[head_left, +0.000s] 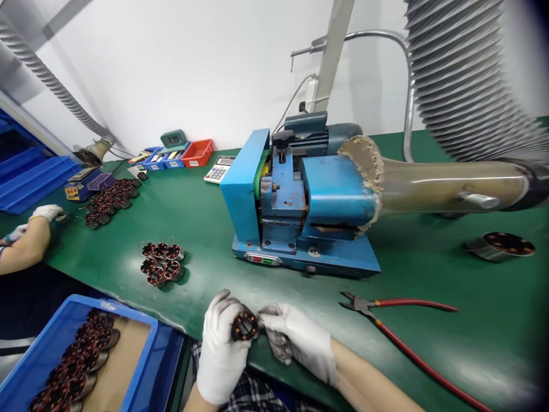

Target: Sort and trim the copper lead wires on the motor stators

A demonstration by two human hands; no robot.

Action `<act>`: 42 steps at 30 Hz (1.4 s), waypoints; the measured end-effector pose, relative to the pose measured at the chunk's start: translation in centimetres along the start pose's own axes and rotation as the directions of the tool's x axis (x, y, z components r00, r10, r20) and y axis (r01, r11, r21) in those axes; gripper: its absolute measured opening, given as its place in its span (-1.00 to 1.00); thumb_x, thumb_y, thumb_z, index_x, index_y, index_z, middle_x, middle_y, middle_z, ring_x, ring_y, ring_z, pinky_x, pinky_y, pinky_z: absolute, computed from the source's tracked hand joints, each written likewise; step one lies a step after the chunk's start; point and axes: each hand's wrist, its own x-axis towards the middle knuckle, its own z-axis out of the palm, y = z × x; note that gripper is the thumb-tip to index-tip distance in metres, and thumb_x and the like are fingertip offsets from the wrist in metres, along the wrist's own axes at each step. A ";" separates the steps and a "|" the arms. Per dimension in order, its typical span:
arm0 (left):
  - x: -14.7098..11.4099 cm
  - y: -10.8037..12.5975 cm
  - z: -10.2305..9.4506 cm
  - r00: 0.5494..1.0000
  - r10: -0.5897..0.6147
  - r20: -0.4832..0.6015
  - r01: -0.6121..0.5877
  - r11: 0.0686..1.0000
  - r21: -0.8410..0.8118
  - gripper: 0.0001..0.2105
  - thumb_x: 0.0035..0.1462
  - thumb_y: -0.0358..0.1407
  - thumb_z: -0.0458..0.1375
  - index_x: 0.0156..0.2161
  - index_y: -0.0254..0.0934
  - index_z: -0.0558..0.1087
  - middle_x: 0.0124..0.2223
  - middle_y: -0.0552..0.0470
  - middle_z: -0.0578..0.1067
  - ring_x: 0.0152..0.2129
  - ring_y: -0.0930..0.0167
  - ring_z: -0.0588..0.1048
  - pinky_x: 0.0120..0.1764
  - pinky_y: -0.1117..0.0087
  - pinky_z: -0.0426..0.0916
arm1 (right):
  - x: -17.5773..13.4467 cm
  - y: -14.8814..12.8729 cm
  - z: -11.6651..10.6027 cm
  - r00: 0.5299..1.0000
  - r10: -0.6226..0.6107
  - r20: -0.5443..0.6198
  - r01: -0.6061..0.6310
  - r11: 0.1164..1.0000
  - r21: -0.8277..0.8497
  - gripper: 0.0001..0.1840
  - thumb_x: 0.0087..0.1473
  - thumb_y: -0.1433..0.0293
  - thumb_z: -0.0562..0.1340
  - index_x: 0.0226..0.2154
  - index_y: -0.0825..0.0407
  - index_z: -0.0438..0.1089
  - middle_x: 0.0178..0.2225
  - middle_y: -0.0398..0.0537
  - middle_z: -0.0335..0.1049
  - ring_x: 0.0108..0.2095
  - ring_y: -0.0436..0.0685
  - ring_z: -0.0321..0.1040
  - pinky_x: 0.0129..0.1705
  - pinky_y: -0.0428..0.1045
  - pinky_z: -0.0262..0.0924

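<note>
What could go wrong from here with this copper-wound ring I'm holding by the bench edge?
The copper-wound ring in your gloved left hand might slip and drop off the bench, as you hold it close to the front edge. Your right forearm could also knock the red-handled pliers, which lie with their handles spread close beside it.

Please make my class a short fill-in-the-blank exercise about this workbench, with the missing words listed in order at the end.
1. The left grip, closed around a coil, wears a glove coloured ____.
2. The handles of the pliers are coloured ____.
3. Seen from the camera, the calculator lies on the ____-hand side of the machine.
4. The clock reads ____.

Missing words: white; red; left; 2:09.
</note>
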 end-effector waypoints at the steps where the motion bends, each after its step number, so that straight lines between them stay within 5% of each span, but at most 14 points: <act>1: 0.0 -0.3 0.3 0.997 -0.067 0.028 0.067 0.998 0.010 -0.63 -0.13 -0.47 0.15 -0.14 -0.26 0.28 -0.16 -0.09 0.38 -0.07 0.19 0.33 -0.07 0.06 0.31 | 0.2 0.1 -0.2 1.000 -0.015 -0.015 0.014 0.999 -0.050 -0.75 0.12 0.40 -0.14 -0.55 0.00 0.04 -0.75 -0.32 -0.04 -0.76 -0.04 0.01 -0.68 -0.13 0.06; 6: 0.5 -0.9 0.6 0.958 -0.232 0.167 0.236 0.972 -0.003 -0.60 -0.25 -0.38 0.28 -0.20 -0.25 0.35 -0.12 -0.08 0.41 -0.12 0.20 0.37 -0.06 0.09 0.30 | 0.0 -0.9 -1.5 0.988 -0.152 -0.031 0.120 0.875 -0.468 -0.84 -0.10 0.64 0.08 -0.51 0.10 0.28 -0.56 -0.05 0.32 -0.45 0.14 0.31 -0.37 -0.02 0.09; 12: 0.4 -1.5 0.1 0.953 -0.229 0.199 0.236 0.972 -0.014 -0.50 -0.31 -0.45 0.30 -0.15 -0.22 0.32 -0.05 -0.06 0.40 -0.04 0.17 0.30 0.01 0.01 0.20 | -0.6 -0.3 -5.3 0.960 -0.165 0.225 0.274 0.401 -0.874 -0.69 -0.12 0.69 0.06 -0.37 0.10 0.40 -0.48 0.03 0.43 -0.45 0.19 0.36 -0.43 -0.02 0.08; 15: 0.3 -1.6 -0.2 0.946 -0.223 0.235 0.238 0.970 -0.039 -0.49 -0.29 -0.47 0.26 -0.13 -0.21 0.31 -0.07 -0.03 0.41 -0.05 0.20 0.33 0.05 -0.01 0.15 | -1.5 0.3 -7.2 0.976 -0.205 0.075 0.179 0.549 -0.816 -0.73 0.02 0.58 0.05 -0.39 0.04 0.43 -0.48 -0.01 0.44 -0.47 0.14 0.35 -0.42 -0.02 0.11; 18: 0.3 -1.6 -0.5 0.940 -0.227 0.254 0.248 0.967 -0.052 -0.44 -0.27 -0.47 0.22 -0.05 -0.23 0.25 -0.02 -0.09 0.37 0.00 0.17 0.29 0.05 -0.01 0.16 | -2.4 -0.8 -6.9 0.923 -0.385 -0.009 0.314 0.766 -0.562 -0.77 0.13 0.37 0.05 -0.30 -0.03 0.42 -0.34 -0.08 0.44 -0.34 0.08 0.35 -0.28 -0.05 0.17; 20: 0.3 -1.6 -0.5 0.949 -0.219 0.224 0.240 0.969 -0.067 -0.42 -0.27 -0.42 0.22 -0.03 -0.27 0.23 0.00 -0.14 0.34 0.01 0.15 0.27 0.03 0.01 0.20 | -2.4 -2.1 -5.2 0.865 -0.500 0.042 0.460 0.757 -0.464 -0.76 0.17 0.35 0.02 -0.24 -0.05 0.38 -0.25 -0.10 0.41 -0.25 0.05 0.33 -0.19 -0.07 0.17; 22: 0.4 -1.6 -0.3 0.960 -0.202 0.194 0.219 0.973 -0.071 -0.45 -0.30 -0.37 0.25 -0.08 -0.27 0.26 -0.03 -0.15 0.35 -0.03 0.15 0.31 0.01 0.03 0.22 | -1.9 -3.2 -3.3 0.845 -0.523 0.112 0.492 0.676 -0.549 -0.75 0.15 0.43 0.01 -0.21 -0.02 0.36 -0.22 -0.06 0.40 -0.25 0.08 0.33 -0.20 -0.04 0.17; 26: 0.6 -1.5 0.0 0.963 -0.198 0.186 0.205 0.978 -0.024 -0.55 -0.32 -0.34 0.29 -0.19 -0.21 0.34 -0.10 -0.08 0.42 -0.07 0.16 0.34 0.02 0.01 0.20 | -0.6 -3.6 -1.4 0.949 -0.310 0.054 0.213 0.505 -0.837 -0.74 0.00 0.57 0.05 -0.26 0.09 0.36 -0.37 0.05 0.42 -0.42 0.20 0.36 -0.40 0.02 0.14; 28: 0.7 -1.4 -0.1 0.961 -0.207 0.184 0.213 0.977 -0.016 -0.56 -0.31 -0.35 0.29 -0.20 -0.21 0.35 -0.10 -0.08 0.43 -0.07 0.16 0.35 0.04 -0.01 0.16 | -0.4 -3.1 -1.6 0.974 -0.224 0.024 0.135 0.497 -0.857 -0.74 0.00 0.58 0.05 -0.29 0.07 0.38 -0.44 0.02 0.43 -0.45 0.20 0.37 -0.45 -0.01 0.09; 35: 1.1 -1.2 -0.7 0.937 -0.175 0.303 0.207 0.976 -0.075 -0.51 -0.37 -0.36 0.34 -0.20 -0.20 0.36 -0.16 -0.02 0.47 -0.06 0.20 0.35 0.12 0.03 0.03 | -0.7 -0.9 -2.0 0.979 -0.201 -0.025 0.119 0.672 -0.731 -0.71 0.13 0.45 0.00 -0.18 -0.09 0.36 -0.40 -0.09 0.49 -0.46 0.15 0.41 -0.49 -0.05 0.05; 42: 0.9 -1.4 -0.7 0.936 -0.155 0.317 0.188 0.979 -0.077 -0.48 -0.35 -0.35 0.35 -0.17 -0.20 0.34 -0.10 -0.05 0.44 -0.06 0.22 0.34 0.12 0.06 0.03 | -0.1 1.0 -1.9 0.993 -0.116 -0.022 0.093 0.881 -0.464 -0.71 0.13 0.39 0.00 -0.30 -0.01 0.42 -0.45 -0.07 0.47 -0.48 0.09 0.38 -0.44 -0.06 0.15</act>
